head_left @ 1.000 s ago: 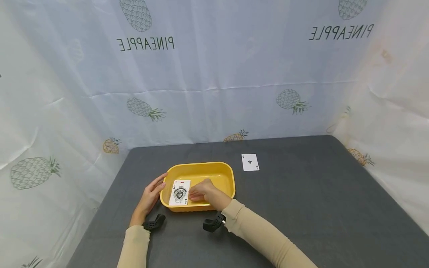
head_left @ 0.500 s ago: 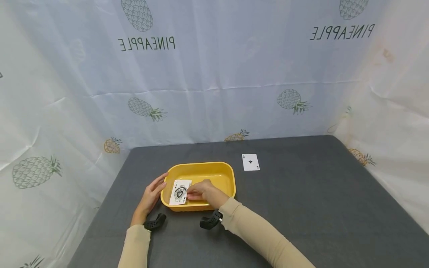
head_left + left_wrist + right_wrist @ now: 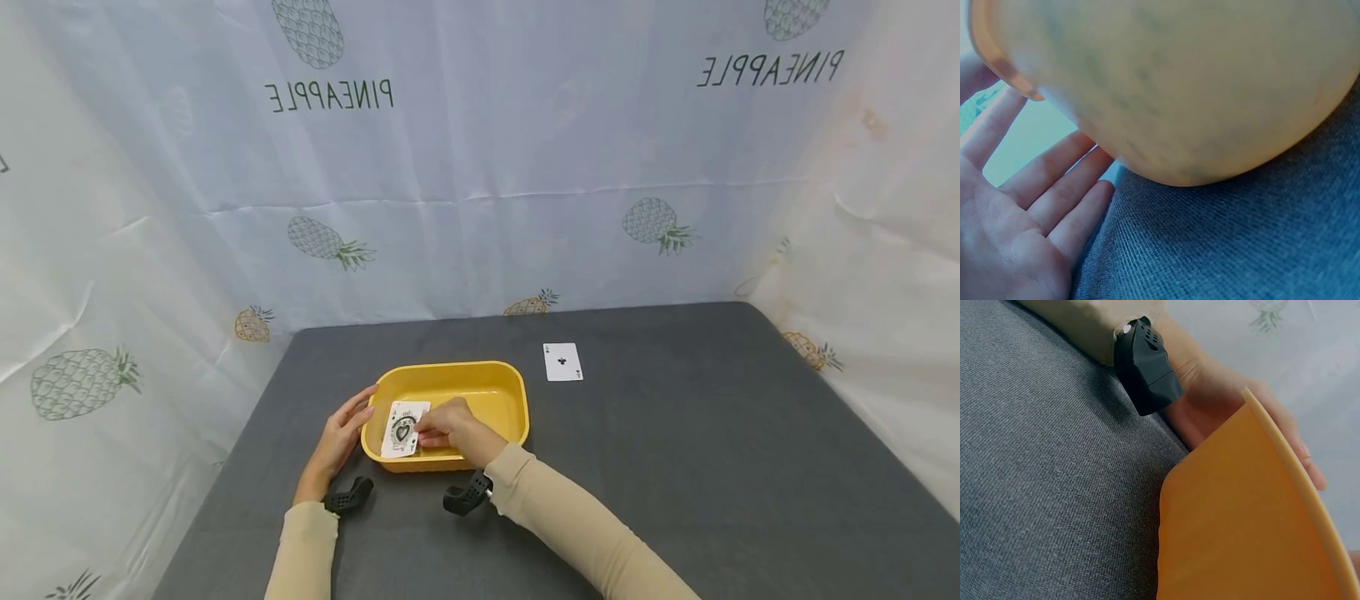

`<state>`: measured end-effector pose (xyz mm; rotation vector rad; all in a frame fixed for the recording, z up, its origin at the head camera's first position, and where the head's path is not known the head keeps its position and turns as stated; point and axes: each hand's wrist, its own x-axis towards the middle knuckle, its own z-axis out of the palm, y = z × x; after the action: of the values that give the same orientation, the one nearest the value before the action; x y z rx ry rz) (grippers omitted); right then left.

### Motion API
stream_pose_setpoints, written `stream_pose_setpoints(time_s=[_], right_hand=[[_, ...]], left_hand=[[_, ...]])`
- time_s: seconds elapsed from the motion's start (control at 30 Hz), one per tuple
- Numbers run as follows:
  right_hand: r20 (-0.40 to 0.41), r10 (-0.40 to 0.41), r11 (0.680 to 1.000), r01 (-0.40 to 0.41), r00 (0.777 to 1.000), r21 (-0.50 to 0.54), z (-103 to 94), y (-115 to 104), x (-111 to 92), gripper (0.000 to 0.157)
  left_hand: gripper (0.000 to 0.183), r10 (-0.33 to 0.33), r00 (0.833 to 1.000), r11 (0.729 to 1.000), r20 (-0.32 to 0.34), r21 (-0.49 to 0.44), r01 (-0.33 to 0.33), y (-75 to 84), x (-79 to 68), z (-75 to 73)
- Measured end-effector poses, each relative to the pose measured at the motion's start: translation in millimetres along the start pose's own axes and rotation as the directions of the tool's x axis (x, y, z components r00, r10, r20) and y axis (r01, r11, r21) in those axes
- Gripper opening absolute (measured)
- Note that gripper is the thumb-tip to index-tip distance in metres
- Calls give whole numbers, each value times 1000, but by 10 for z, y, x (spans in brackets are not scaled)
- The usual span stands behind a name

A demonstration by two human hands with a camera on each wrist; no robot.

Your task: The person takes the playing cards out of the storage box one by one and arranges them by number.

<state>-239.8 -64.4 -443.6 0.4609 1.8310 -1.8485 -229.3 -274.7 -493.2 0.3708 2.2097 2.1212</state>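
Note:
A yellow tray (image 3: 491, 406) stands on the dark grey cloth, with white playing cards in its left end. On top lies an ace (image 3: 399, 433) with a large black emblem; its right edge is pinched by my right hand (image 3: 459, 429), which reaches inside over the near rim. My left hand (image 3: 339, 442) rests against the tray's left side. In the left wrist view its fingers (image 3: 1063, 169) are fairly straight and touch the outer wall. The right wrist view shows the tray's outer wall (image 3: 1235, 519) hiding the fingertips and the card.
An ace of clubs (image 3: 562, 362) lies face up on the table (image 3: 675, 433), beyond the tray's right end. White pineapple-print curtains (image 3: 480, 167) rise behind the table and at both sides. A black wrist camera (image 3: 467, 493) hangs near the tray's front.
The right hand has moved slightly left onto the card's edge. The top ace has shifted and tilted, and the red pip seen beside it is now covered. The left hand has stayed put.

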Motion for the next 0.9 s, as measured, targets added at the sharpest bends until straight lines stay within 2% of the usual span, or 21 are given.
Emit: stream_pose_setpoints(time_s=[0.33,0.47,0.6,0.9], right_hand=[[35,-15,1000,15,999,24,-57,-6,-16,13],[61,-49,999,47,997,28,-98,-22,-46,15],[98,-97,995,95,990,25,-183,-68,-127,14],[185,-142,988,150,972,-31,-492,-175,-296,29]], left_hand=[[54,-12,1000,1000,-3,21,12,41,-5,25],[54,1,1000,1000,0,11,-1,26,4,20],[52,15,1000,1000,5,3,-15,15,2,22],[52,21,1000,1000,-1,-3,-21,-5,10,5]])
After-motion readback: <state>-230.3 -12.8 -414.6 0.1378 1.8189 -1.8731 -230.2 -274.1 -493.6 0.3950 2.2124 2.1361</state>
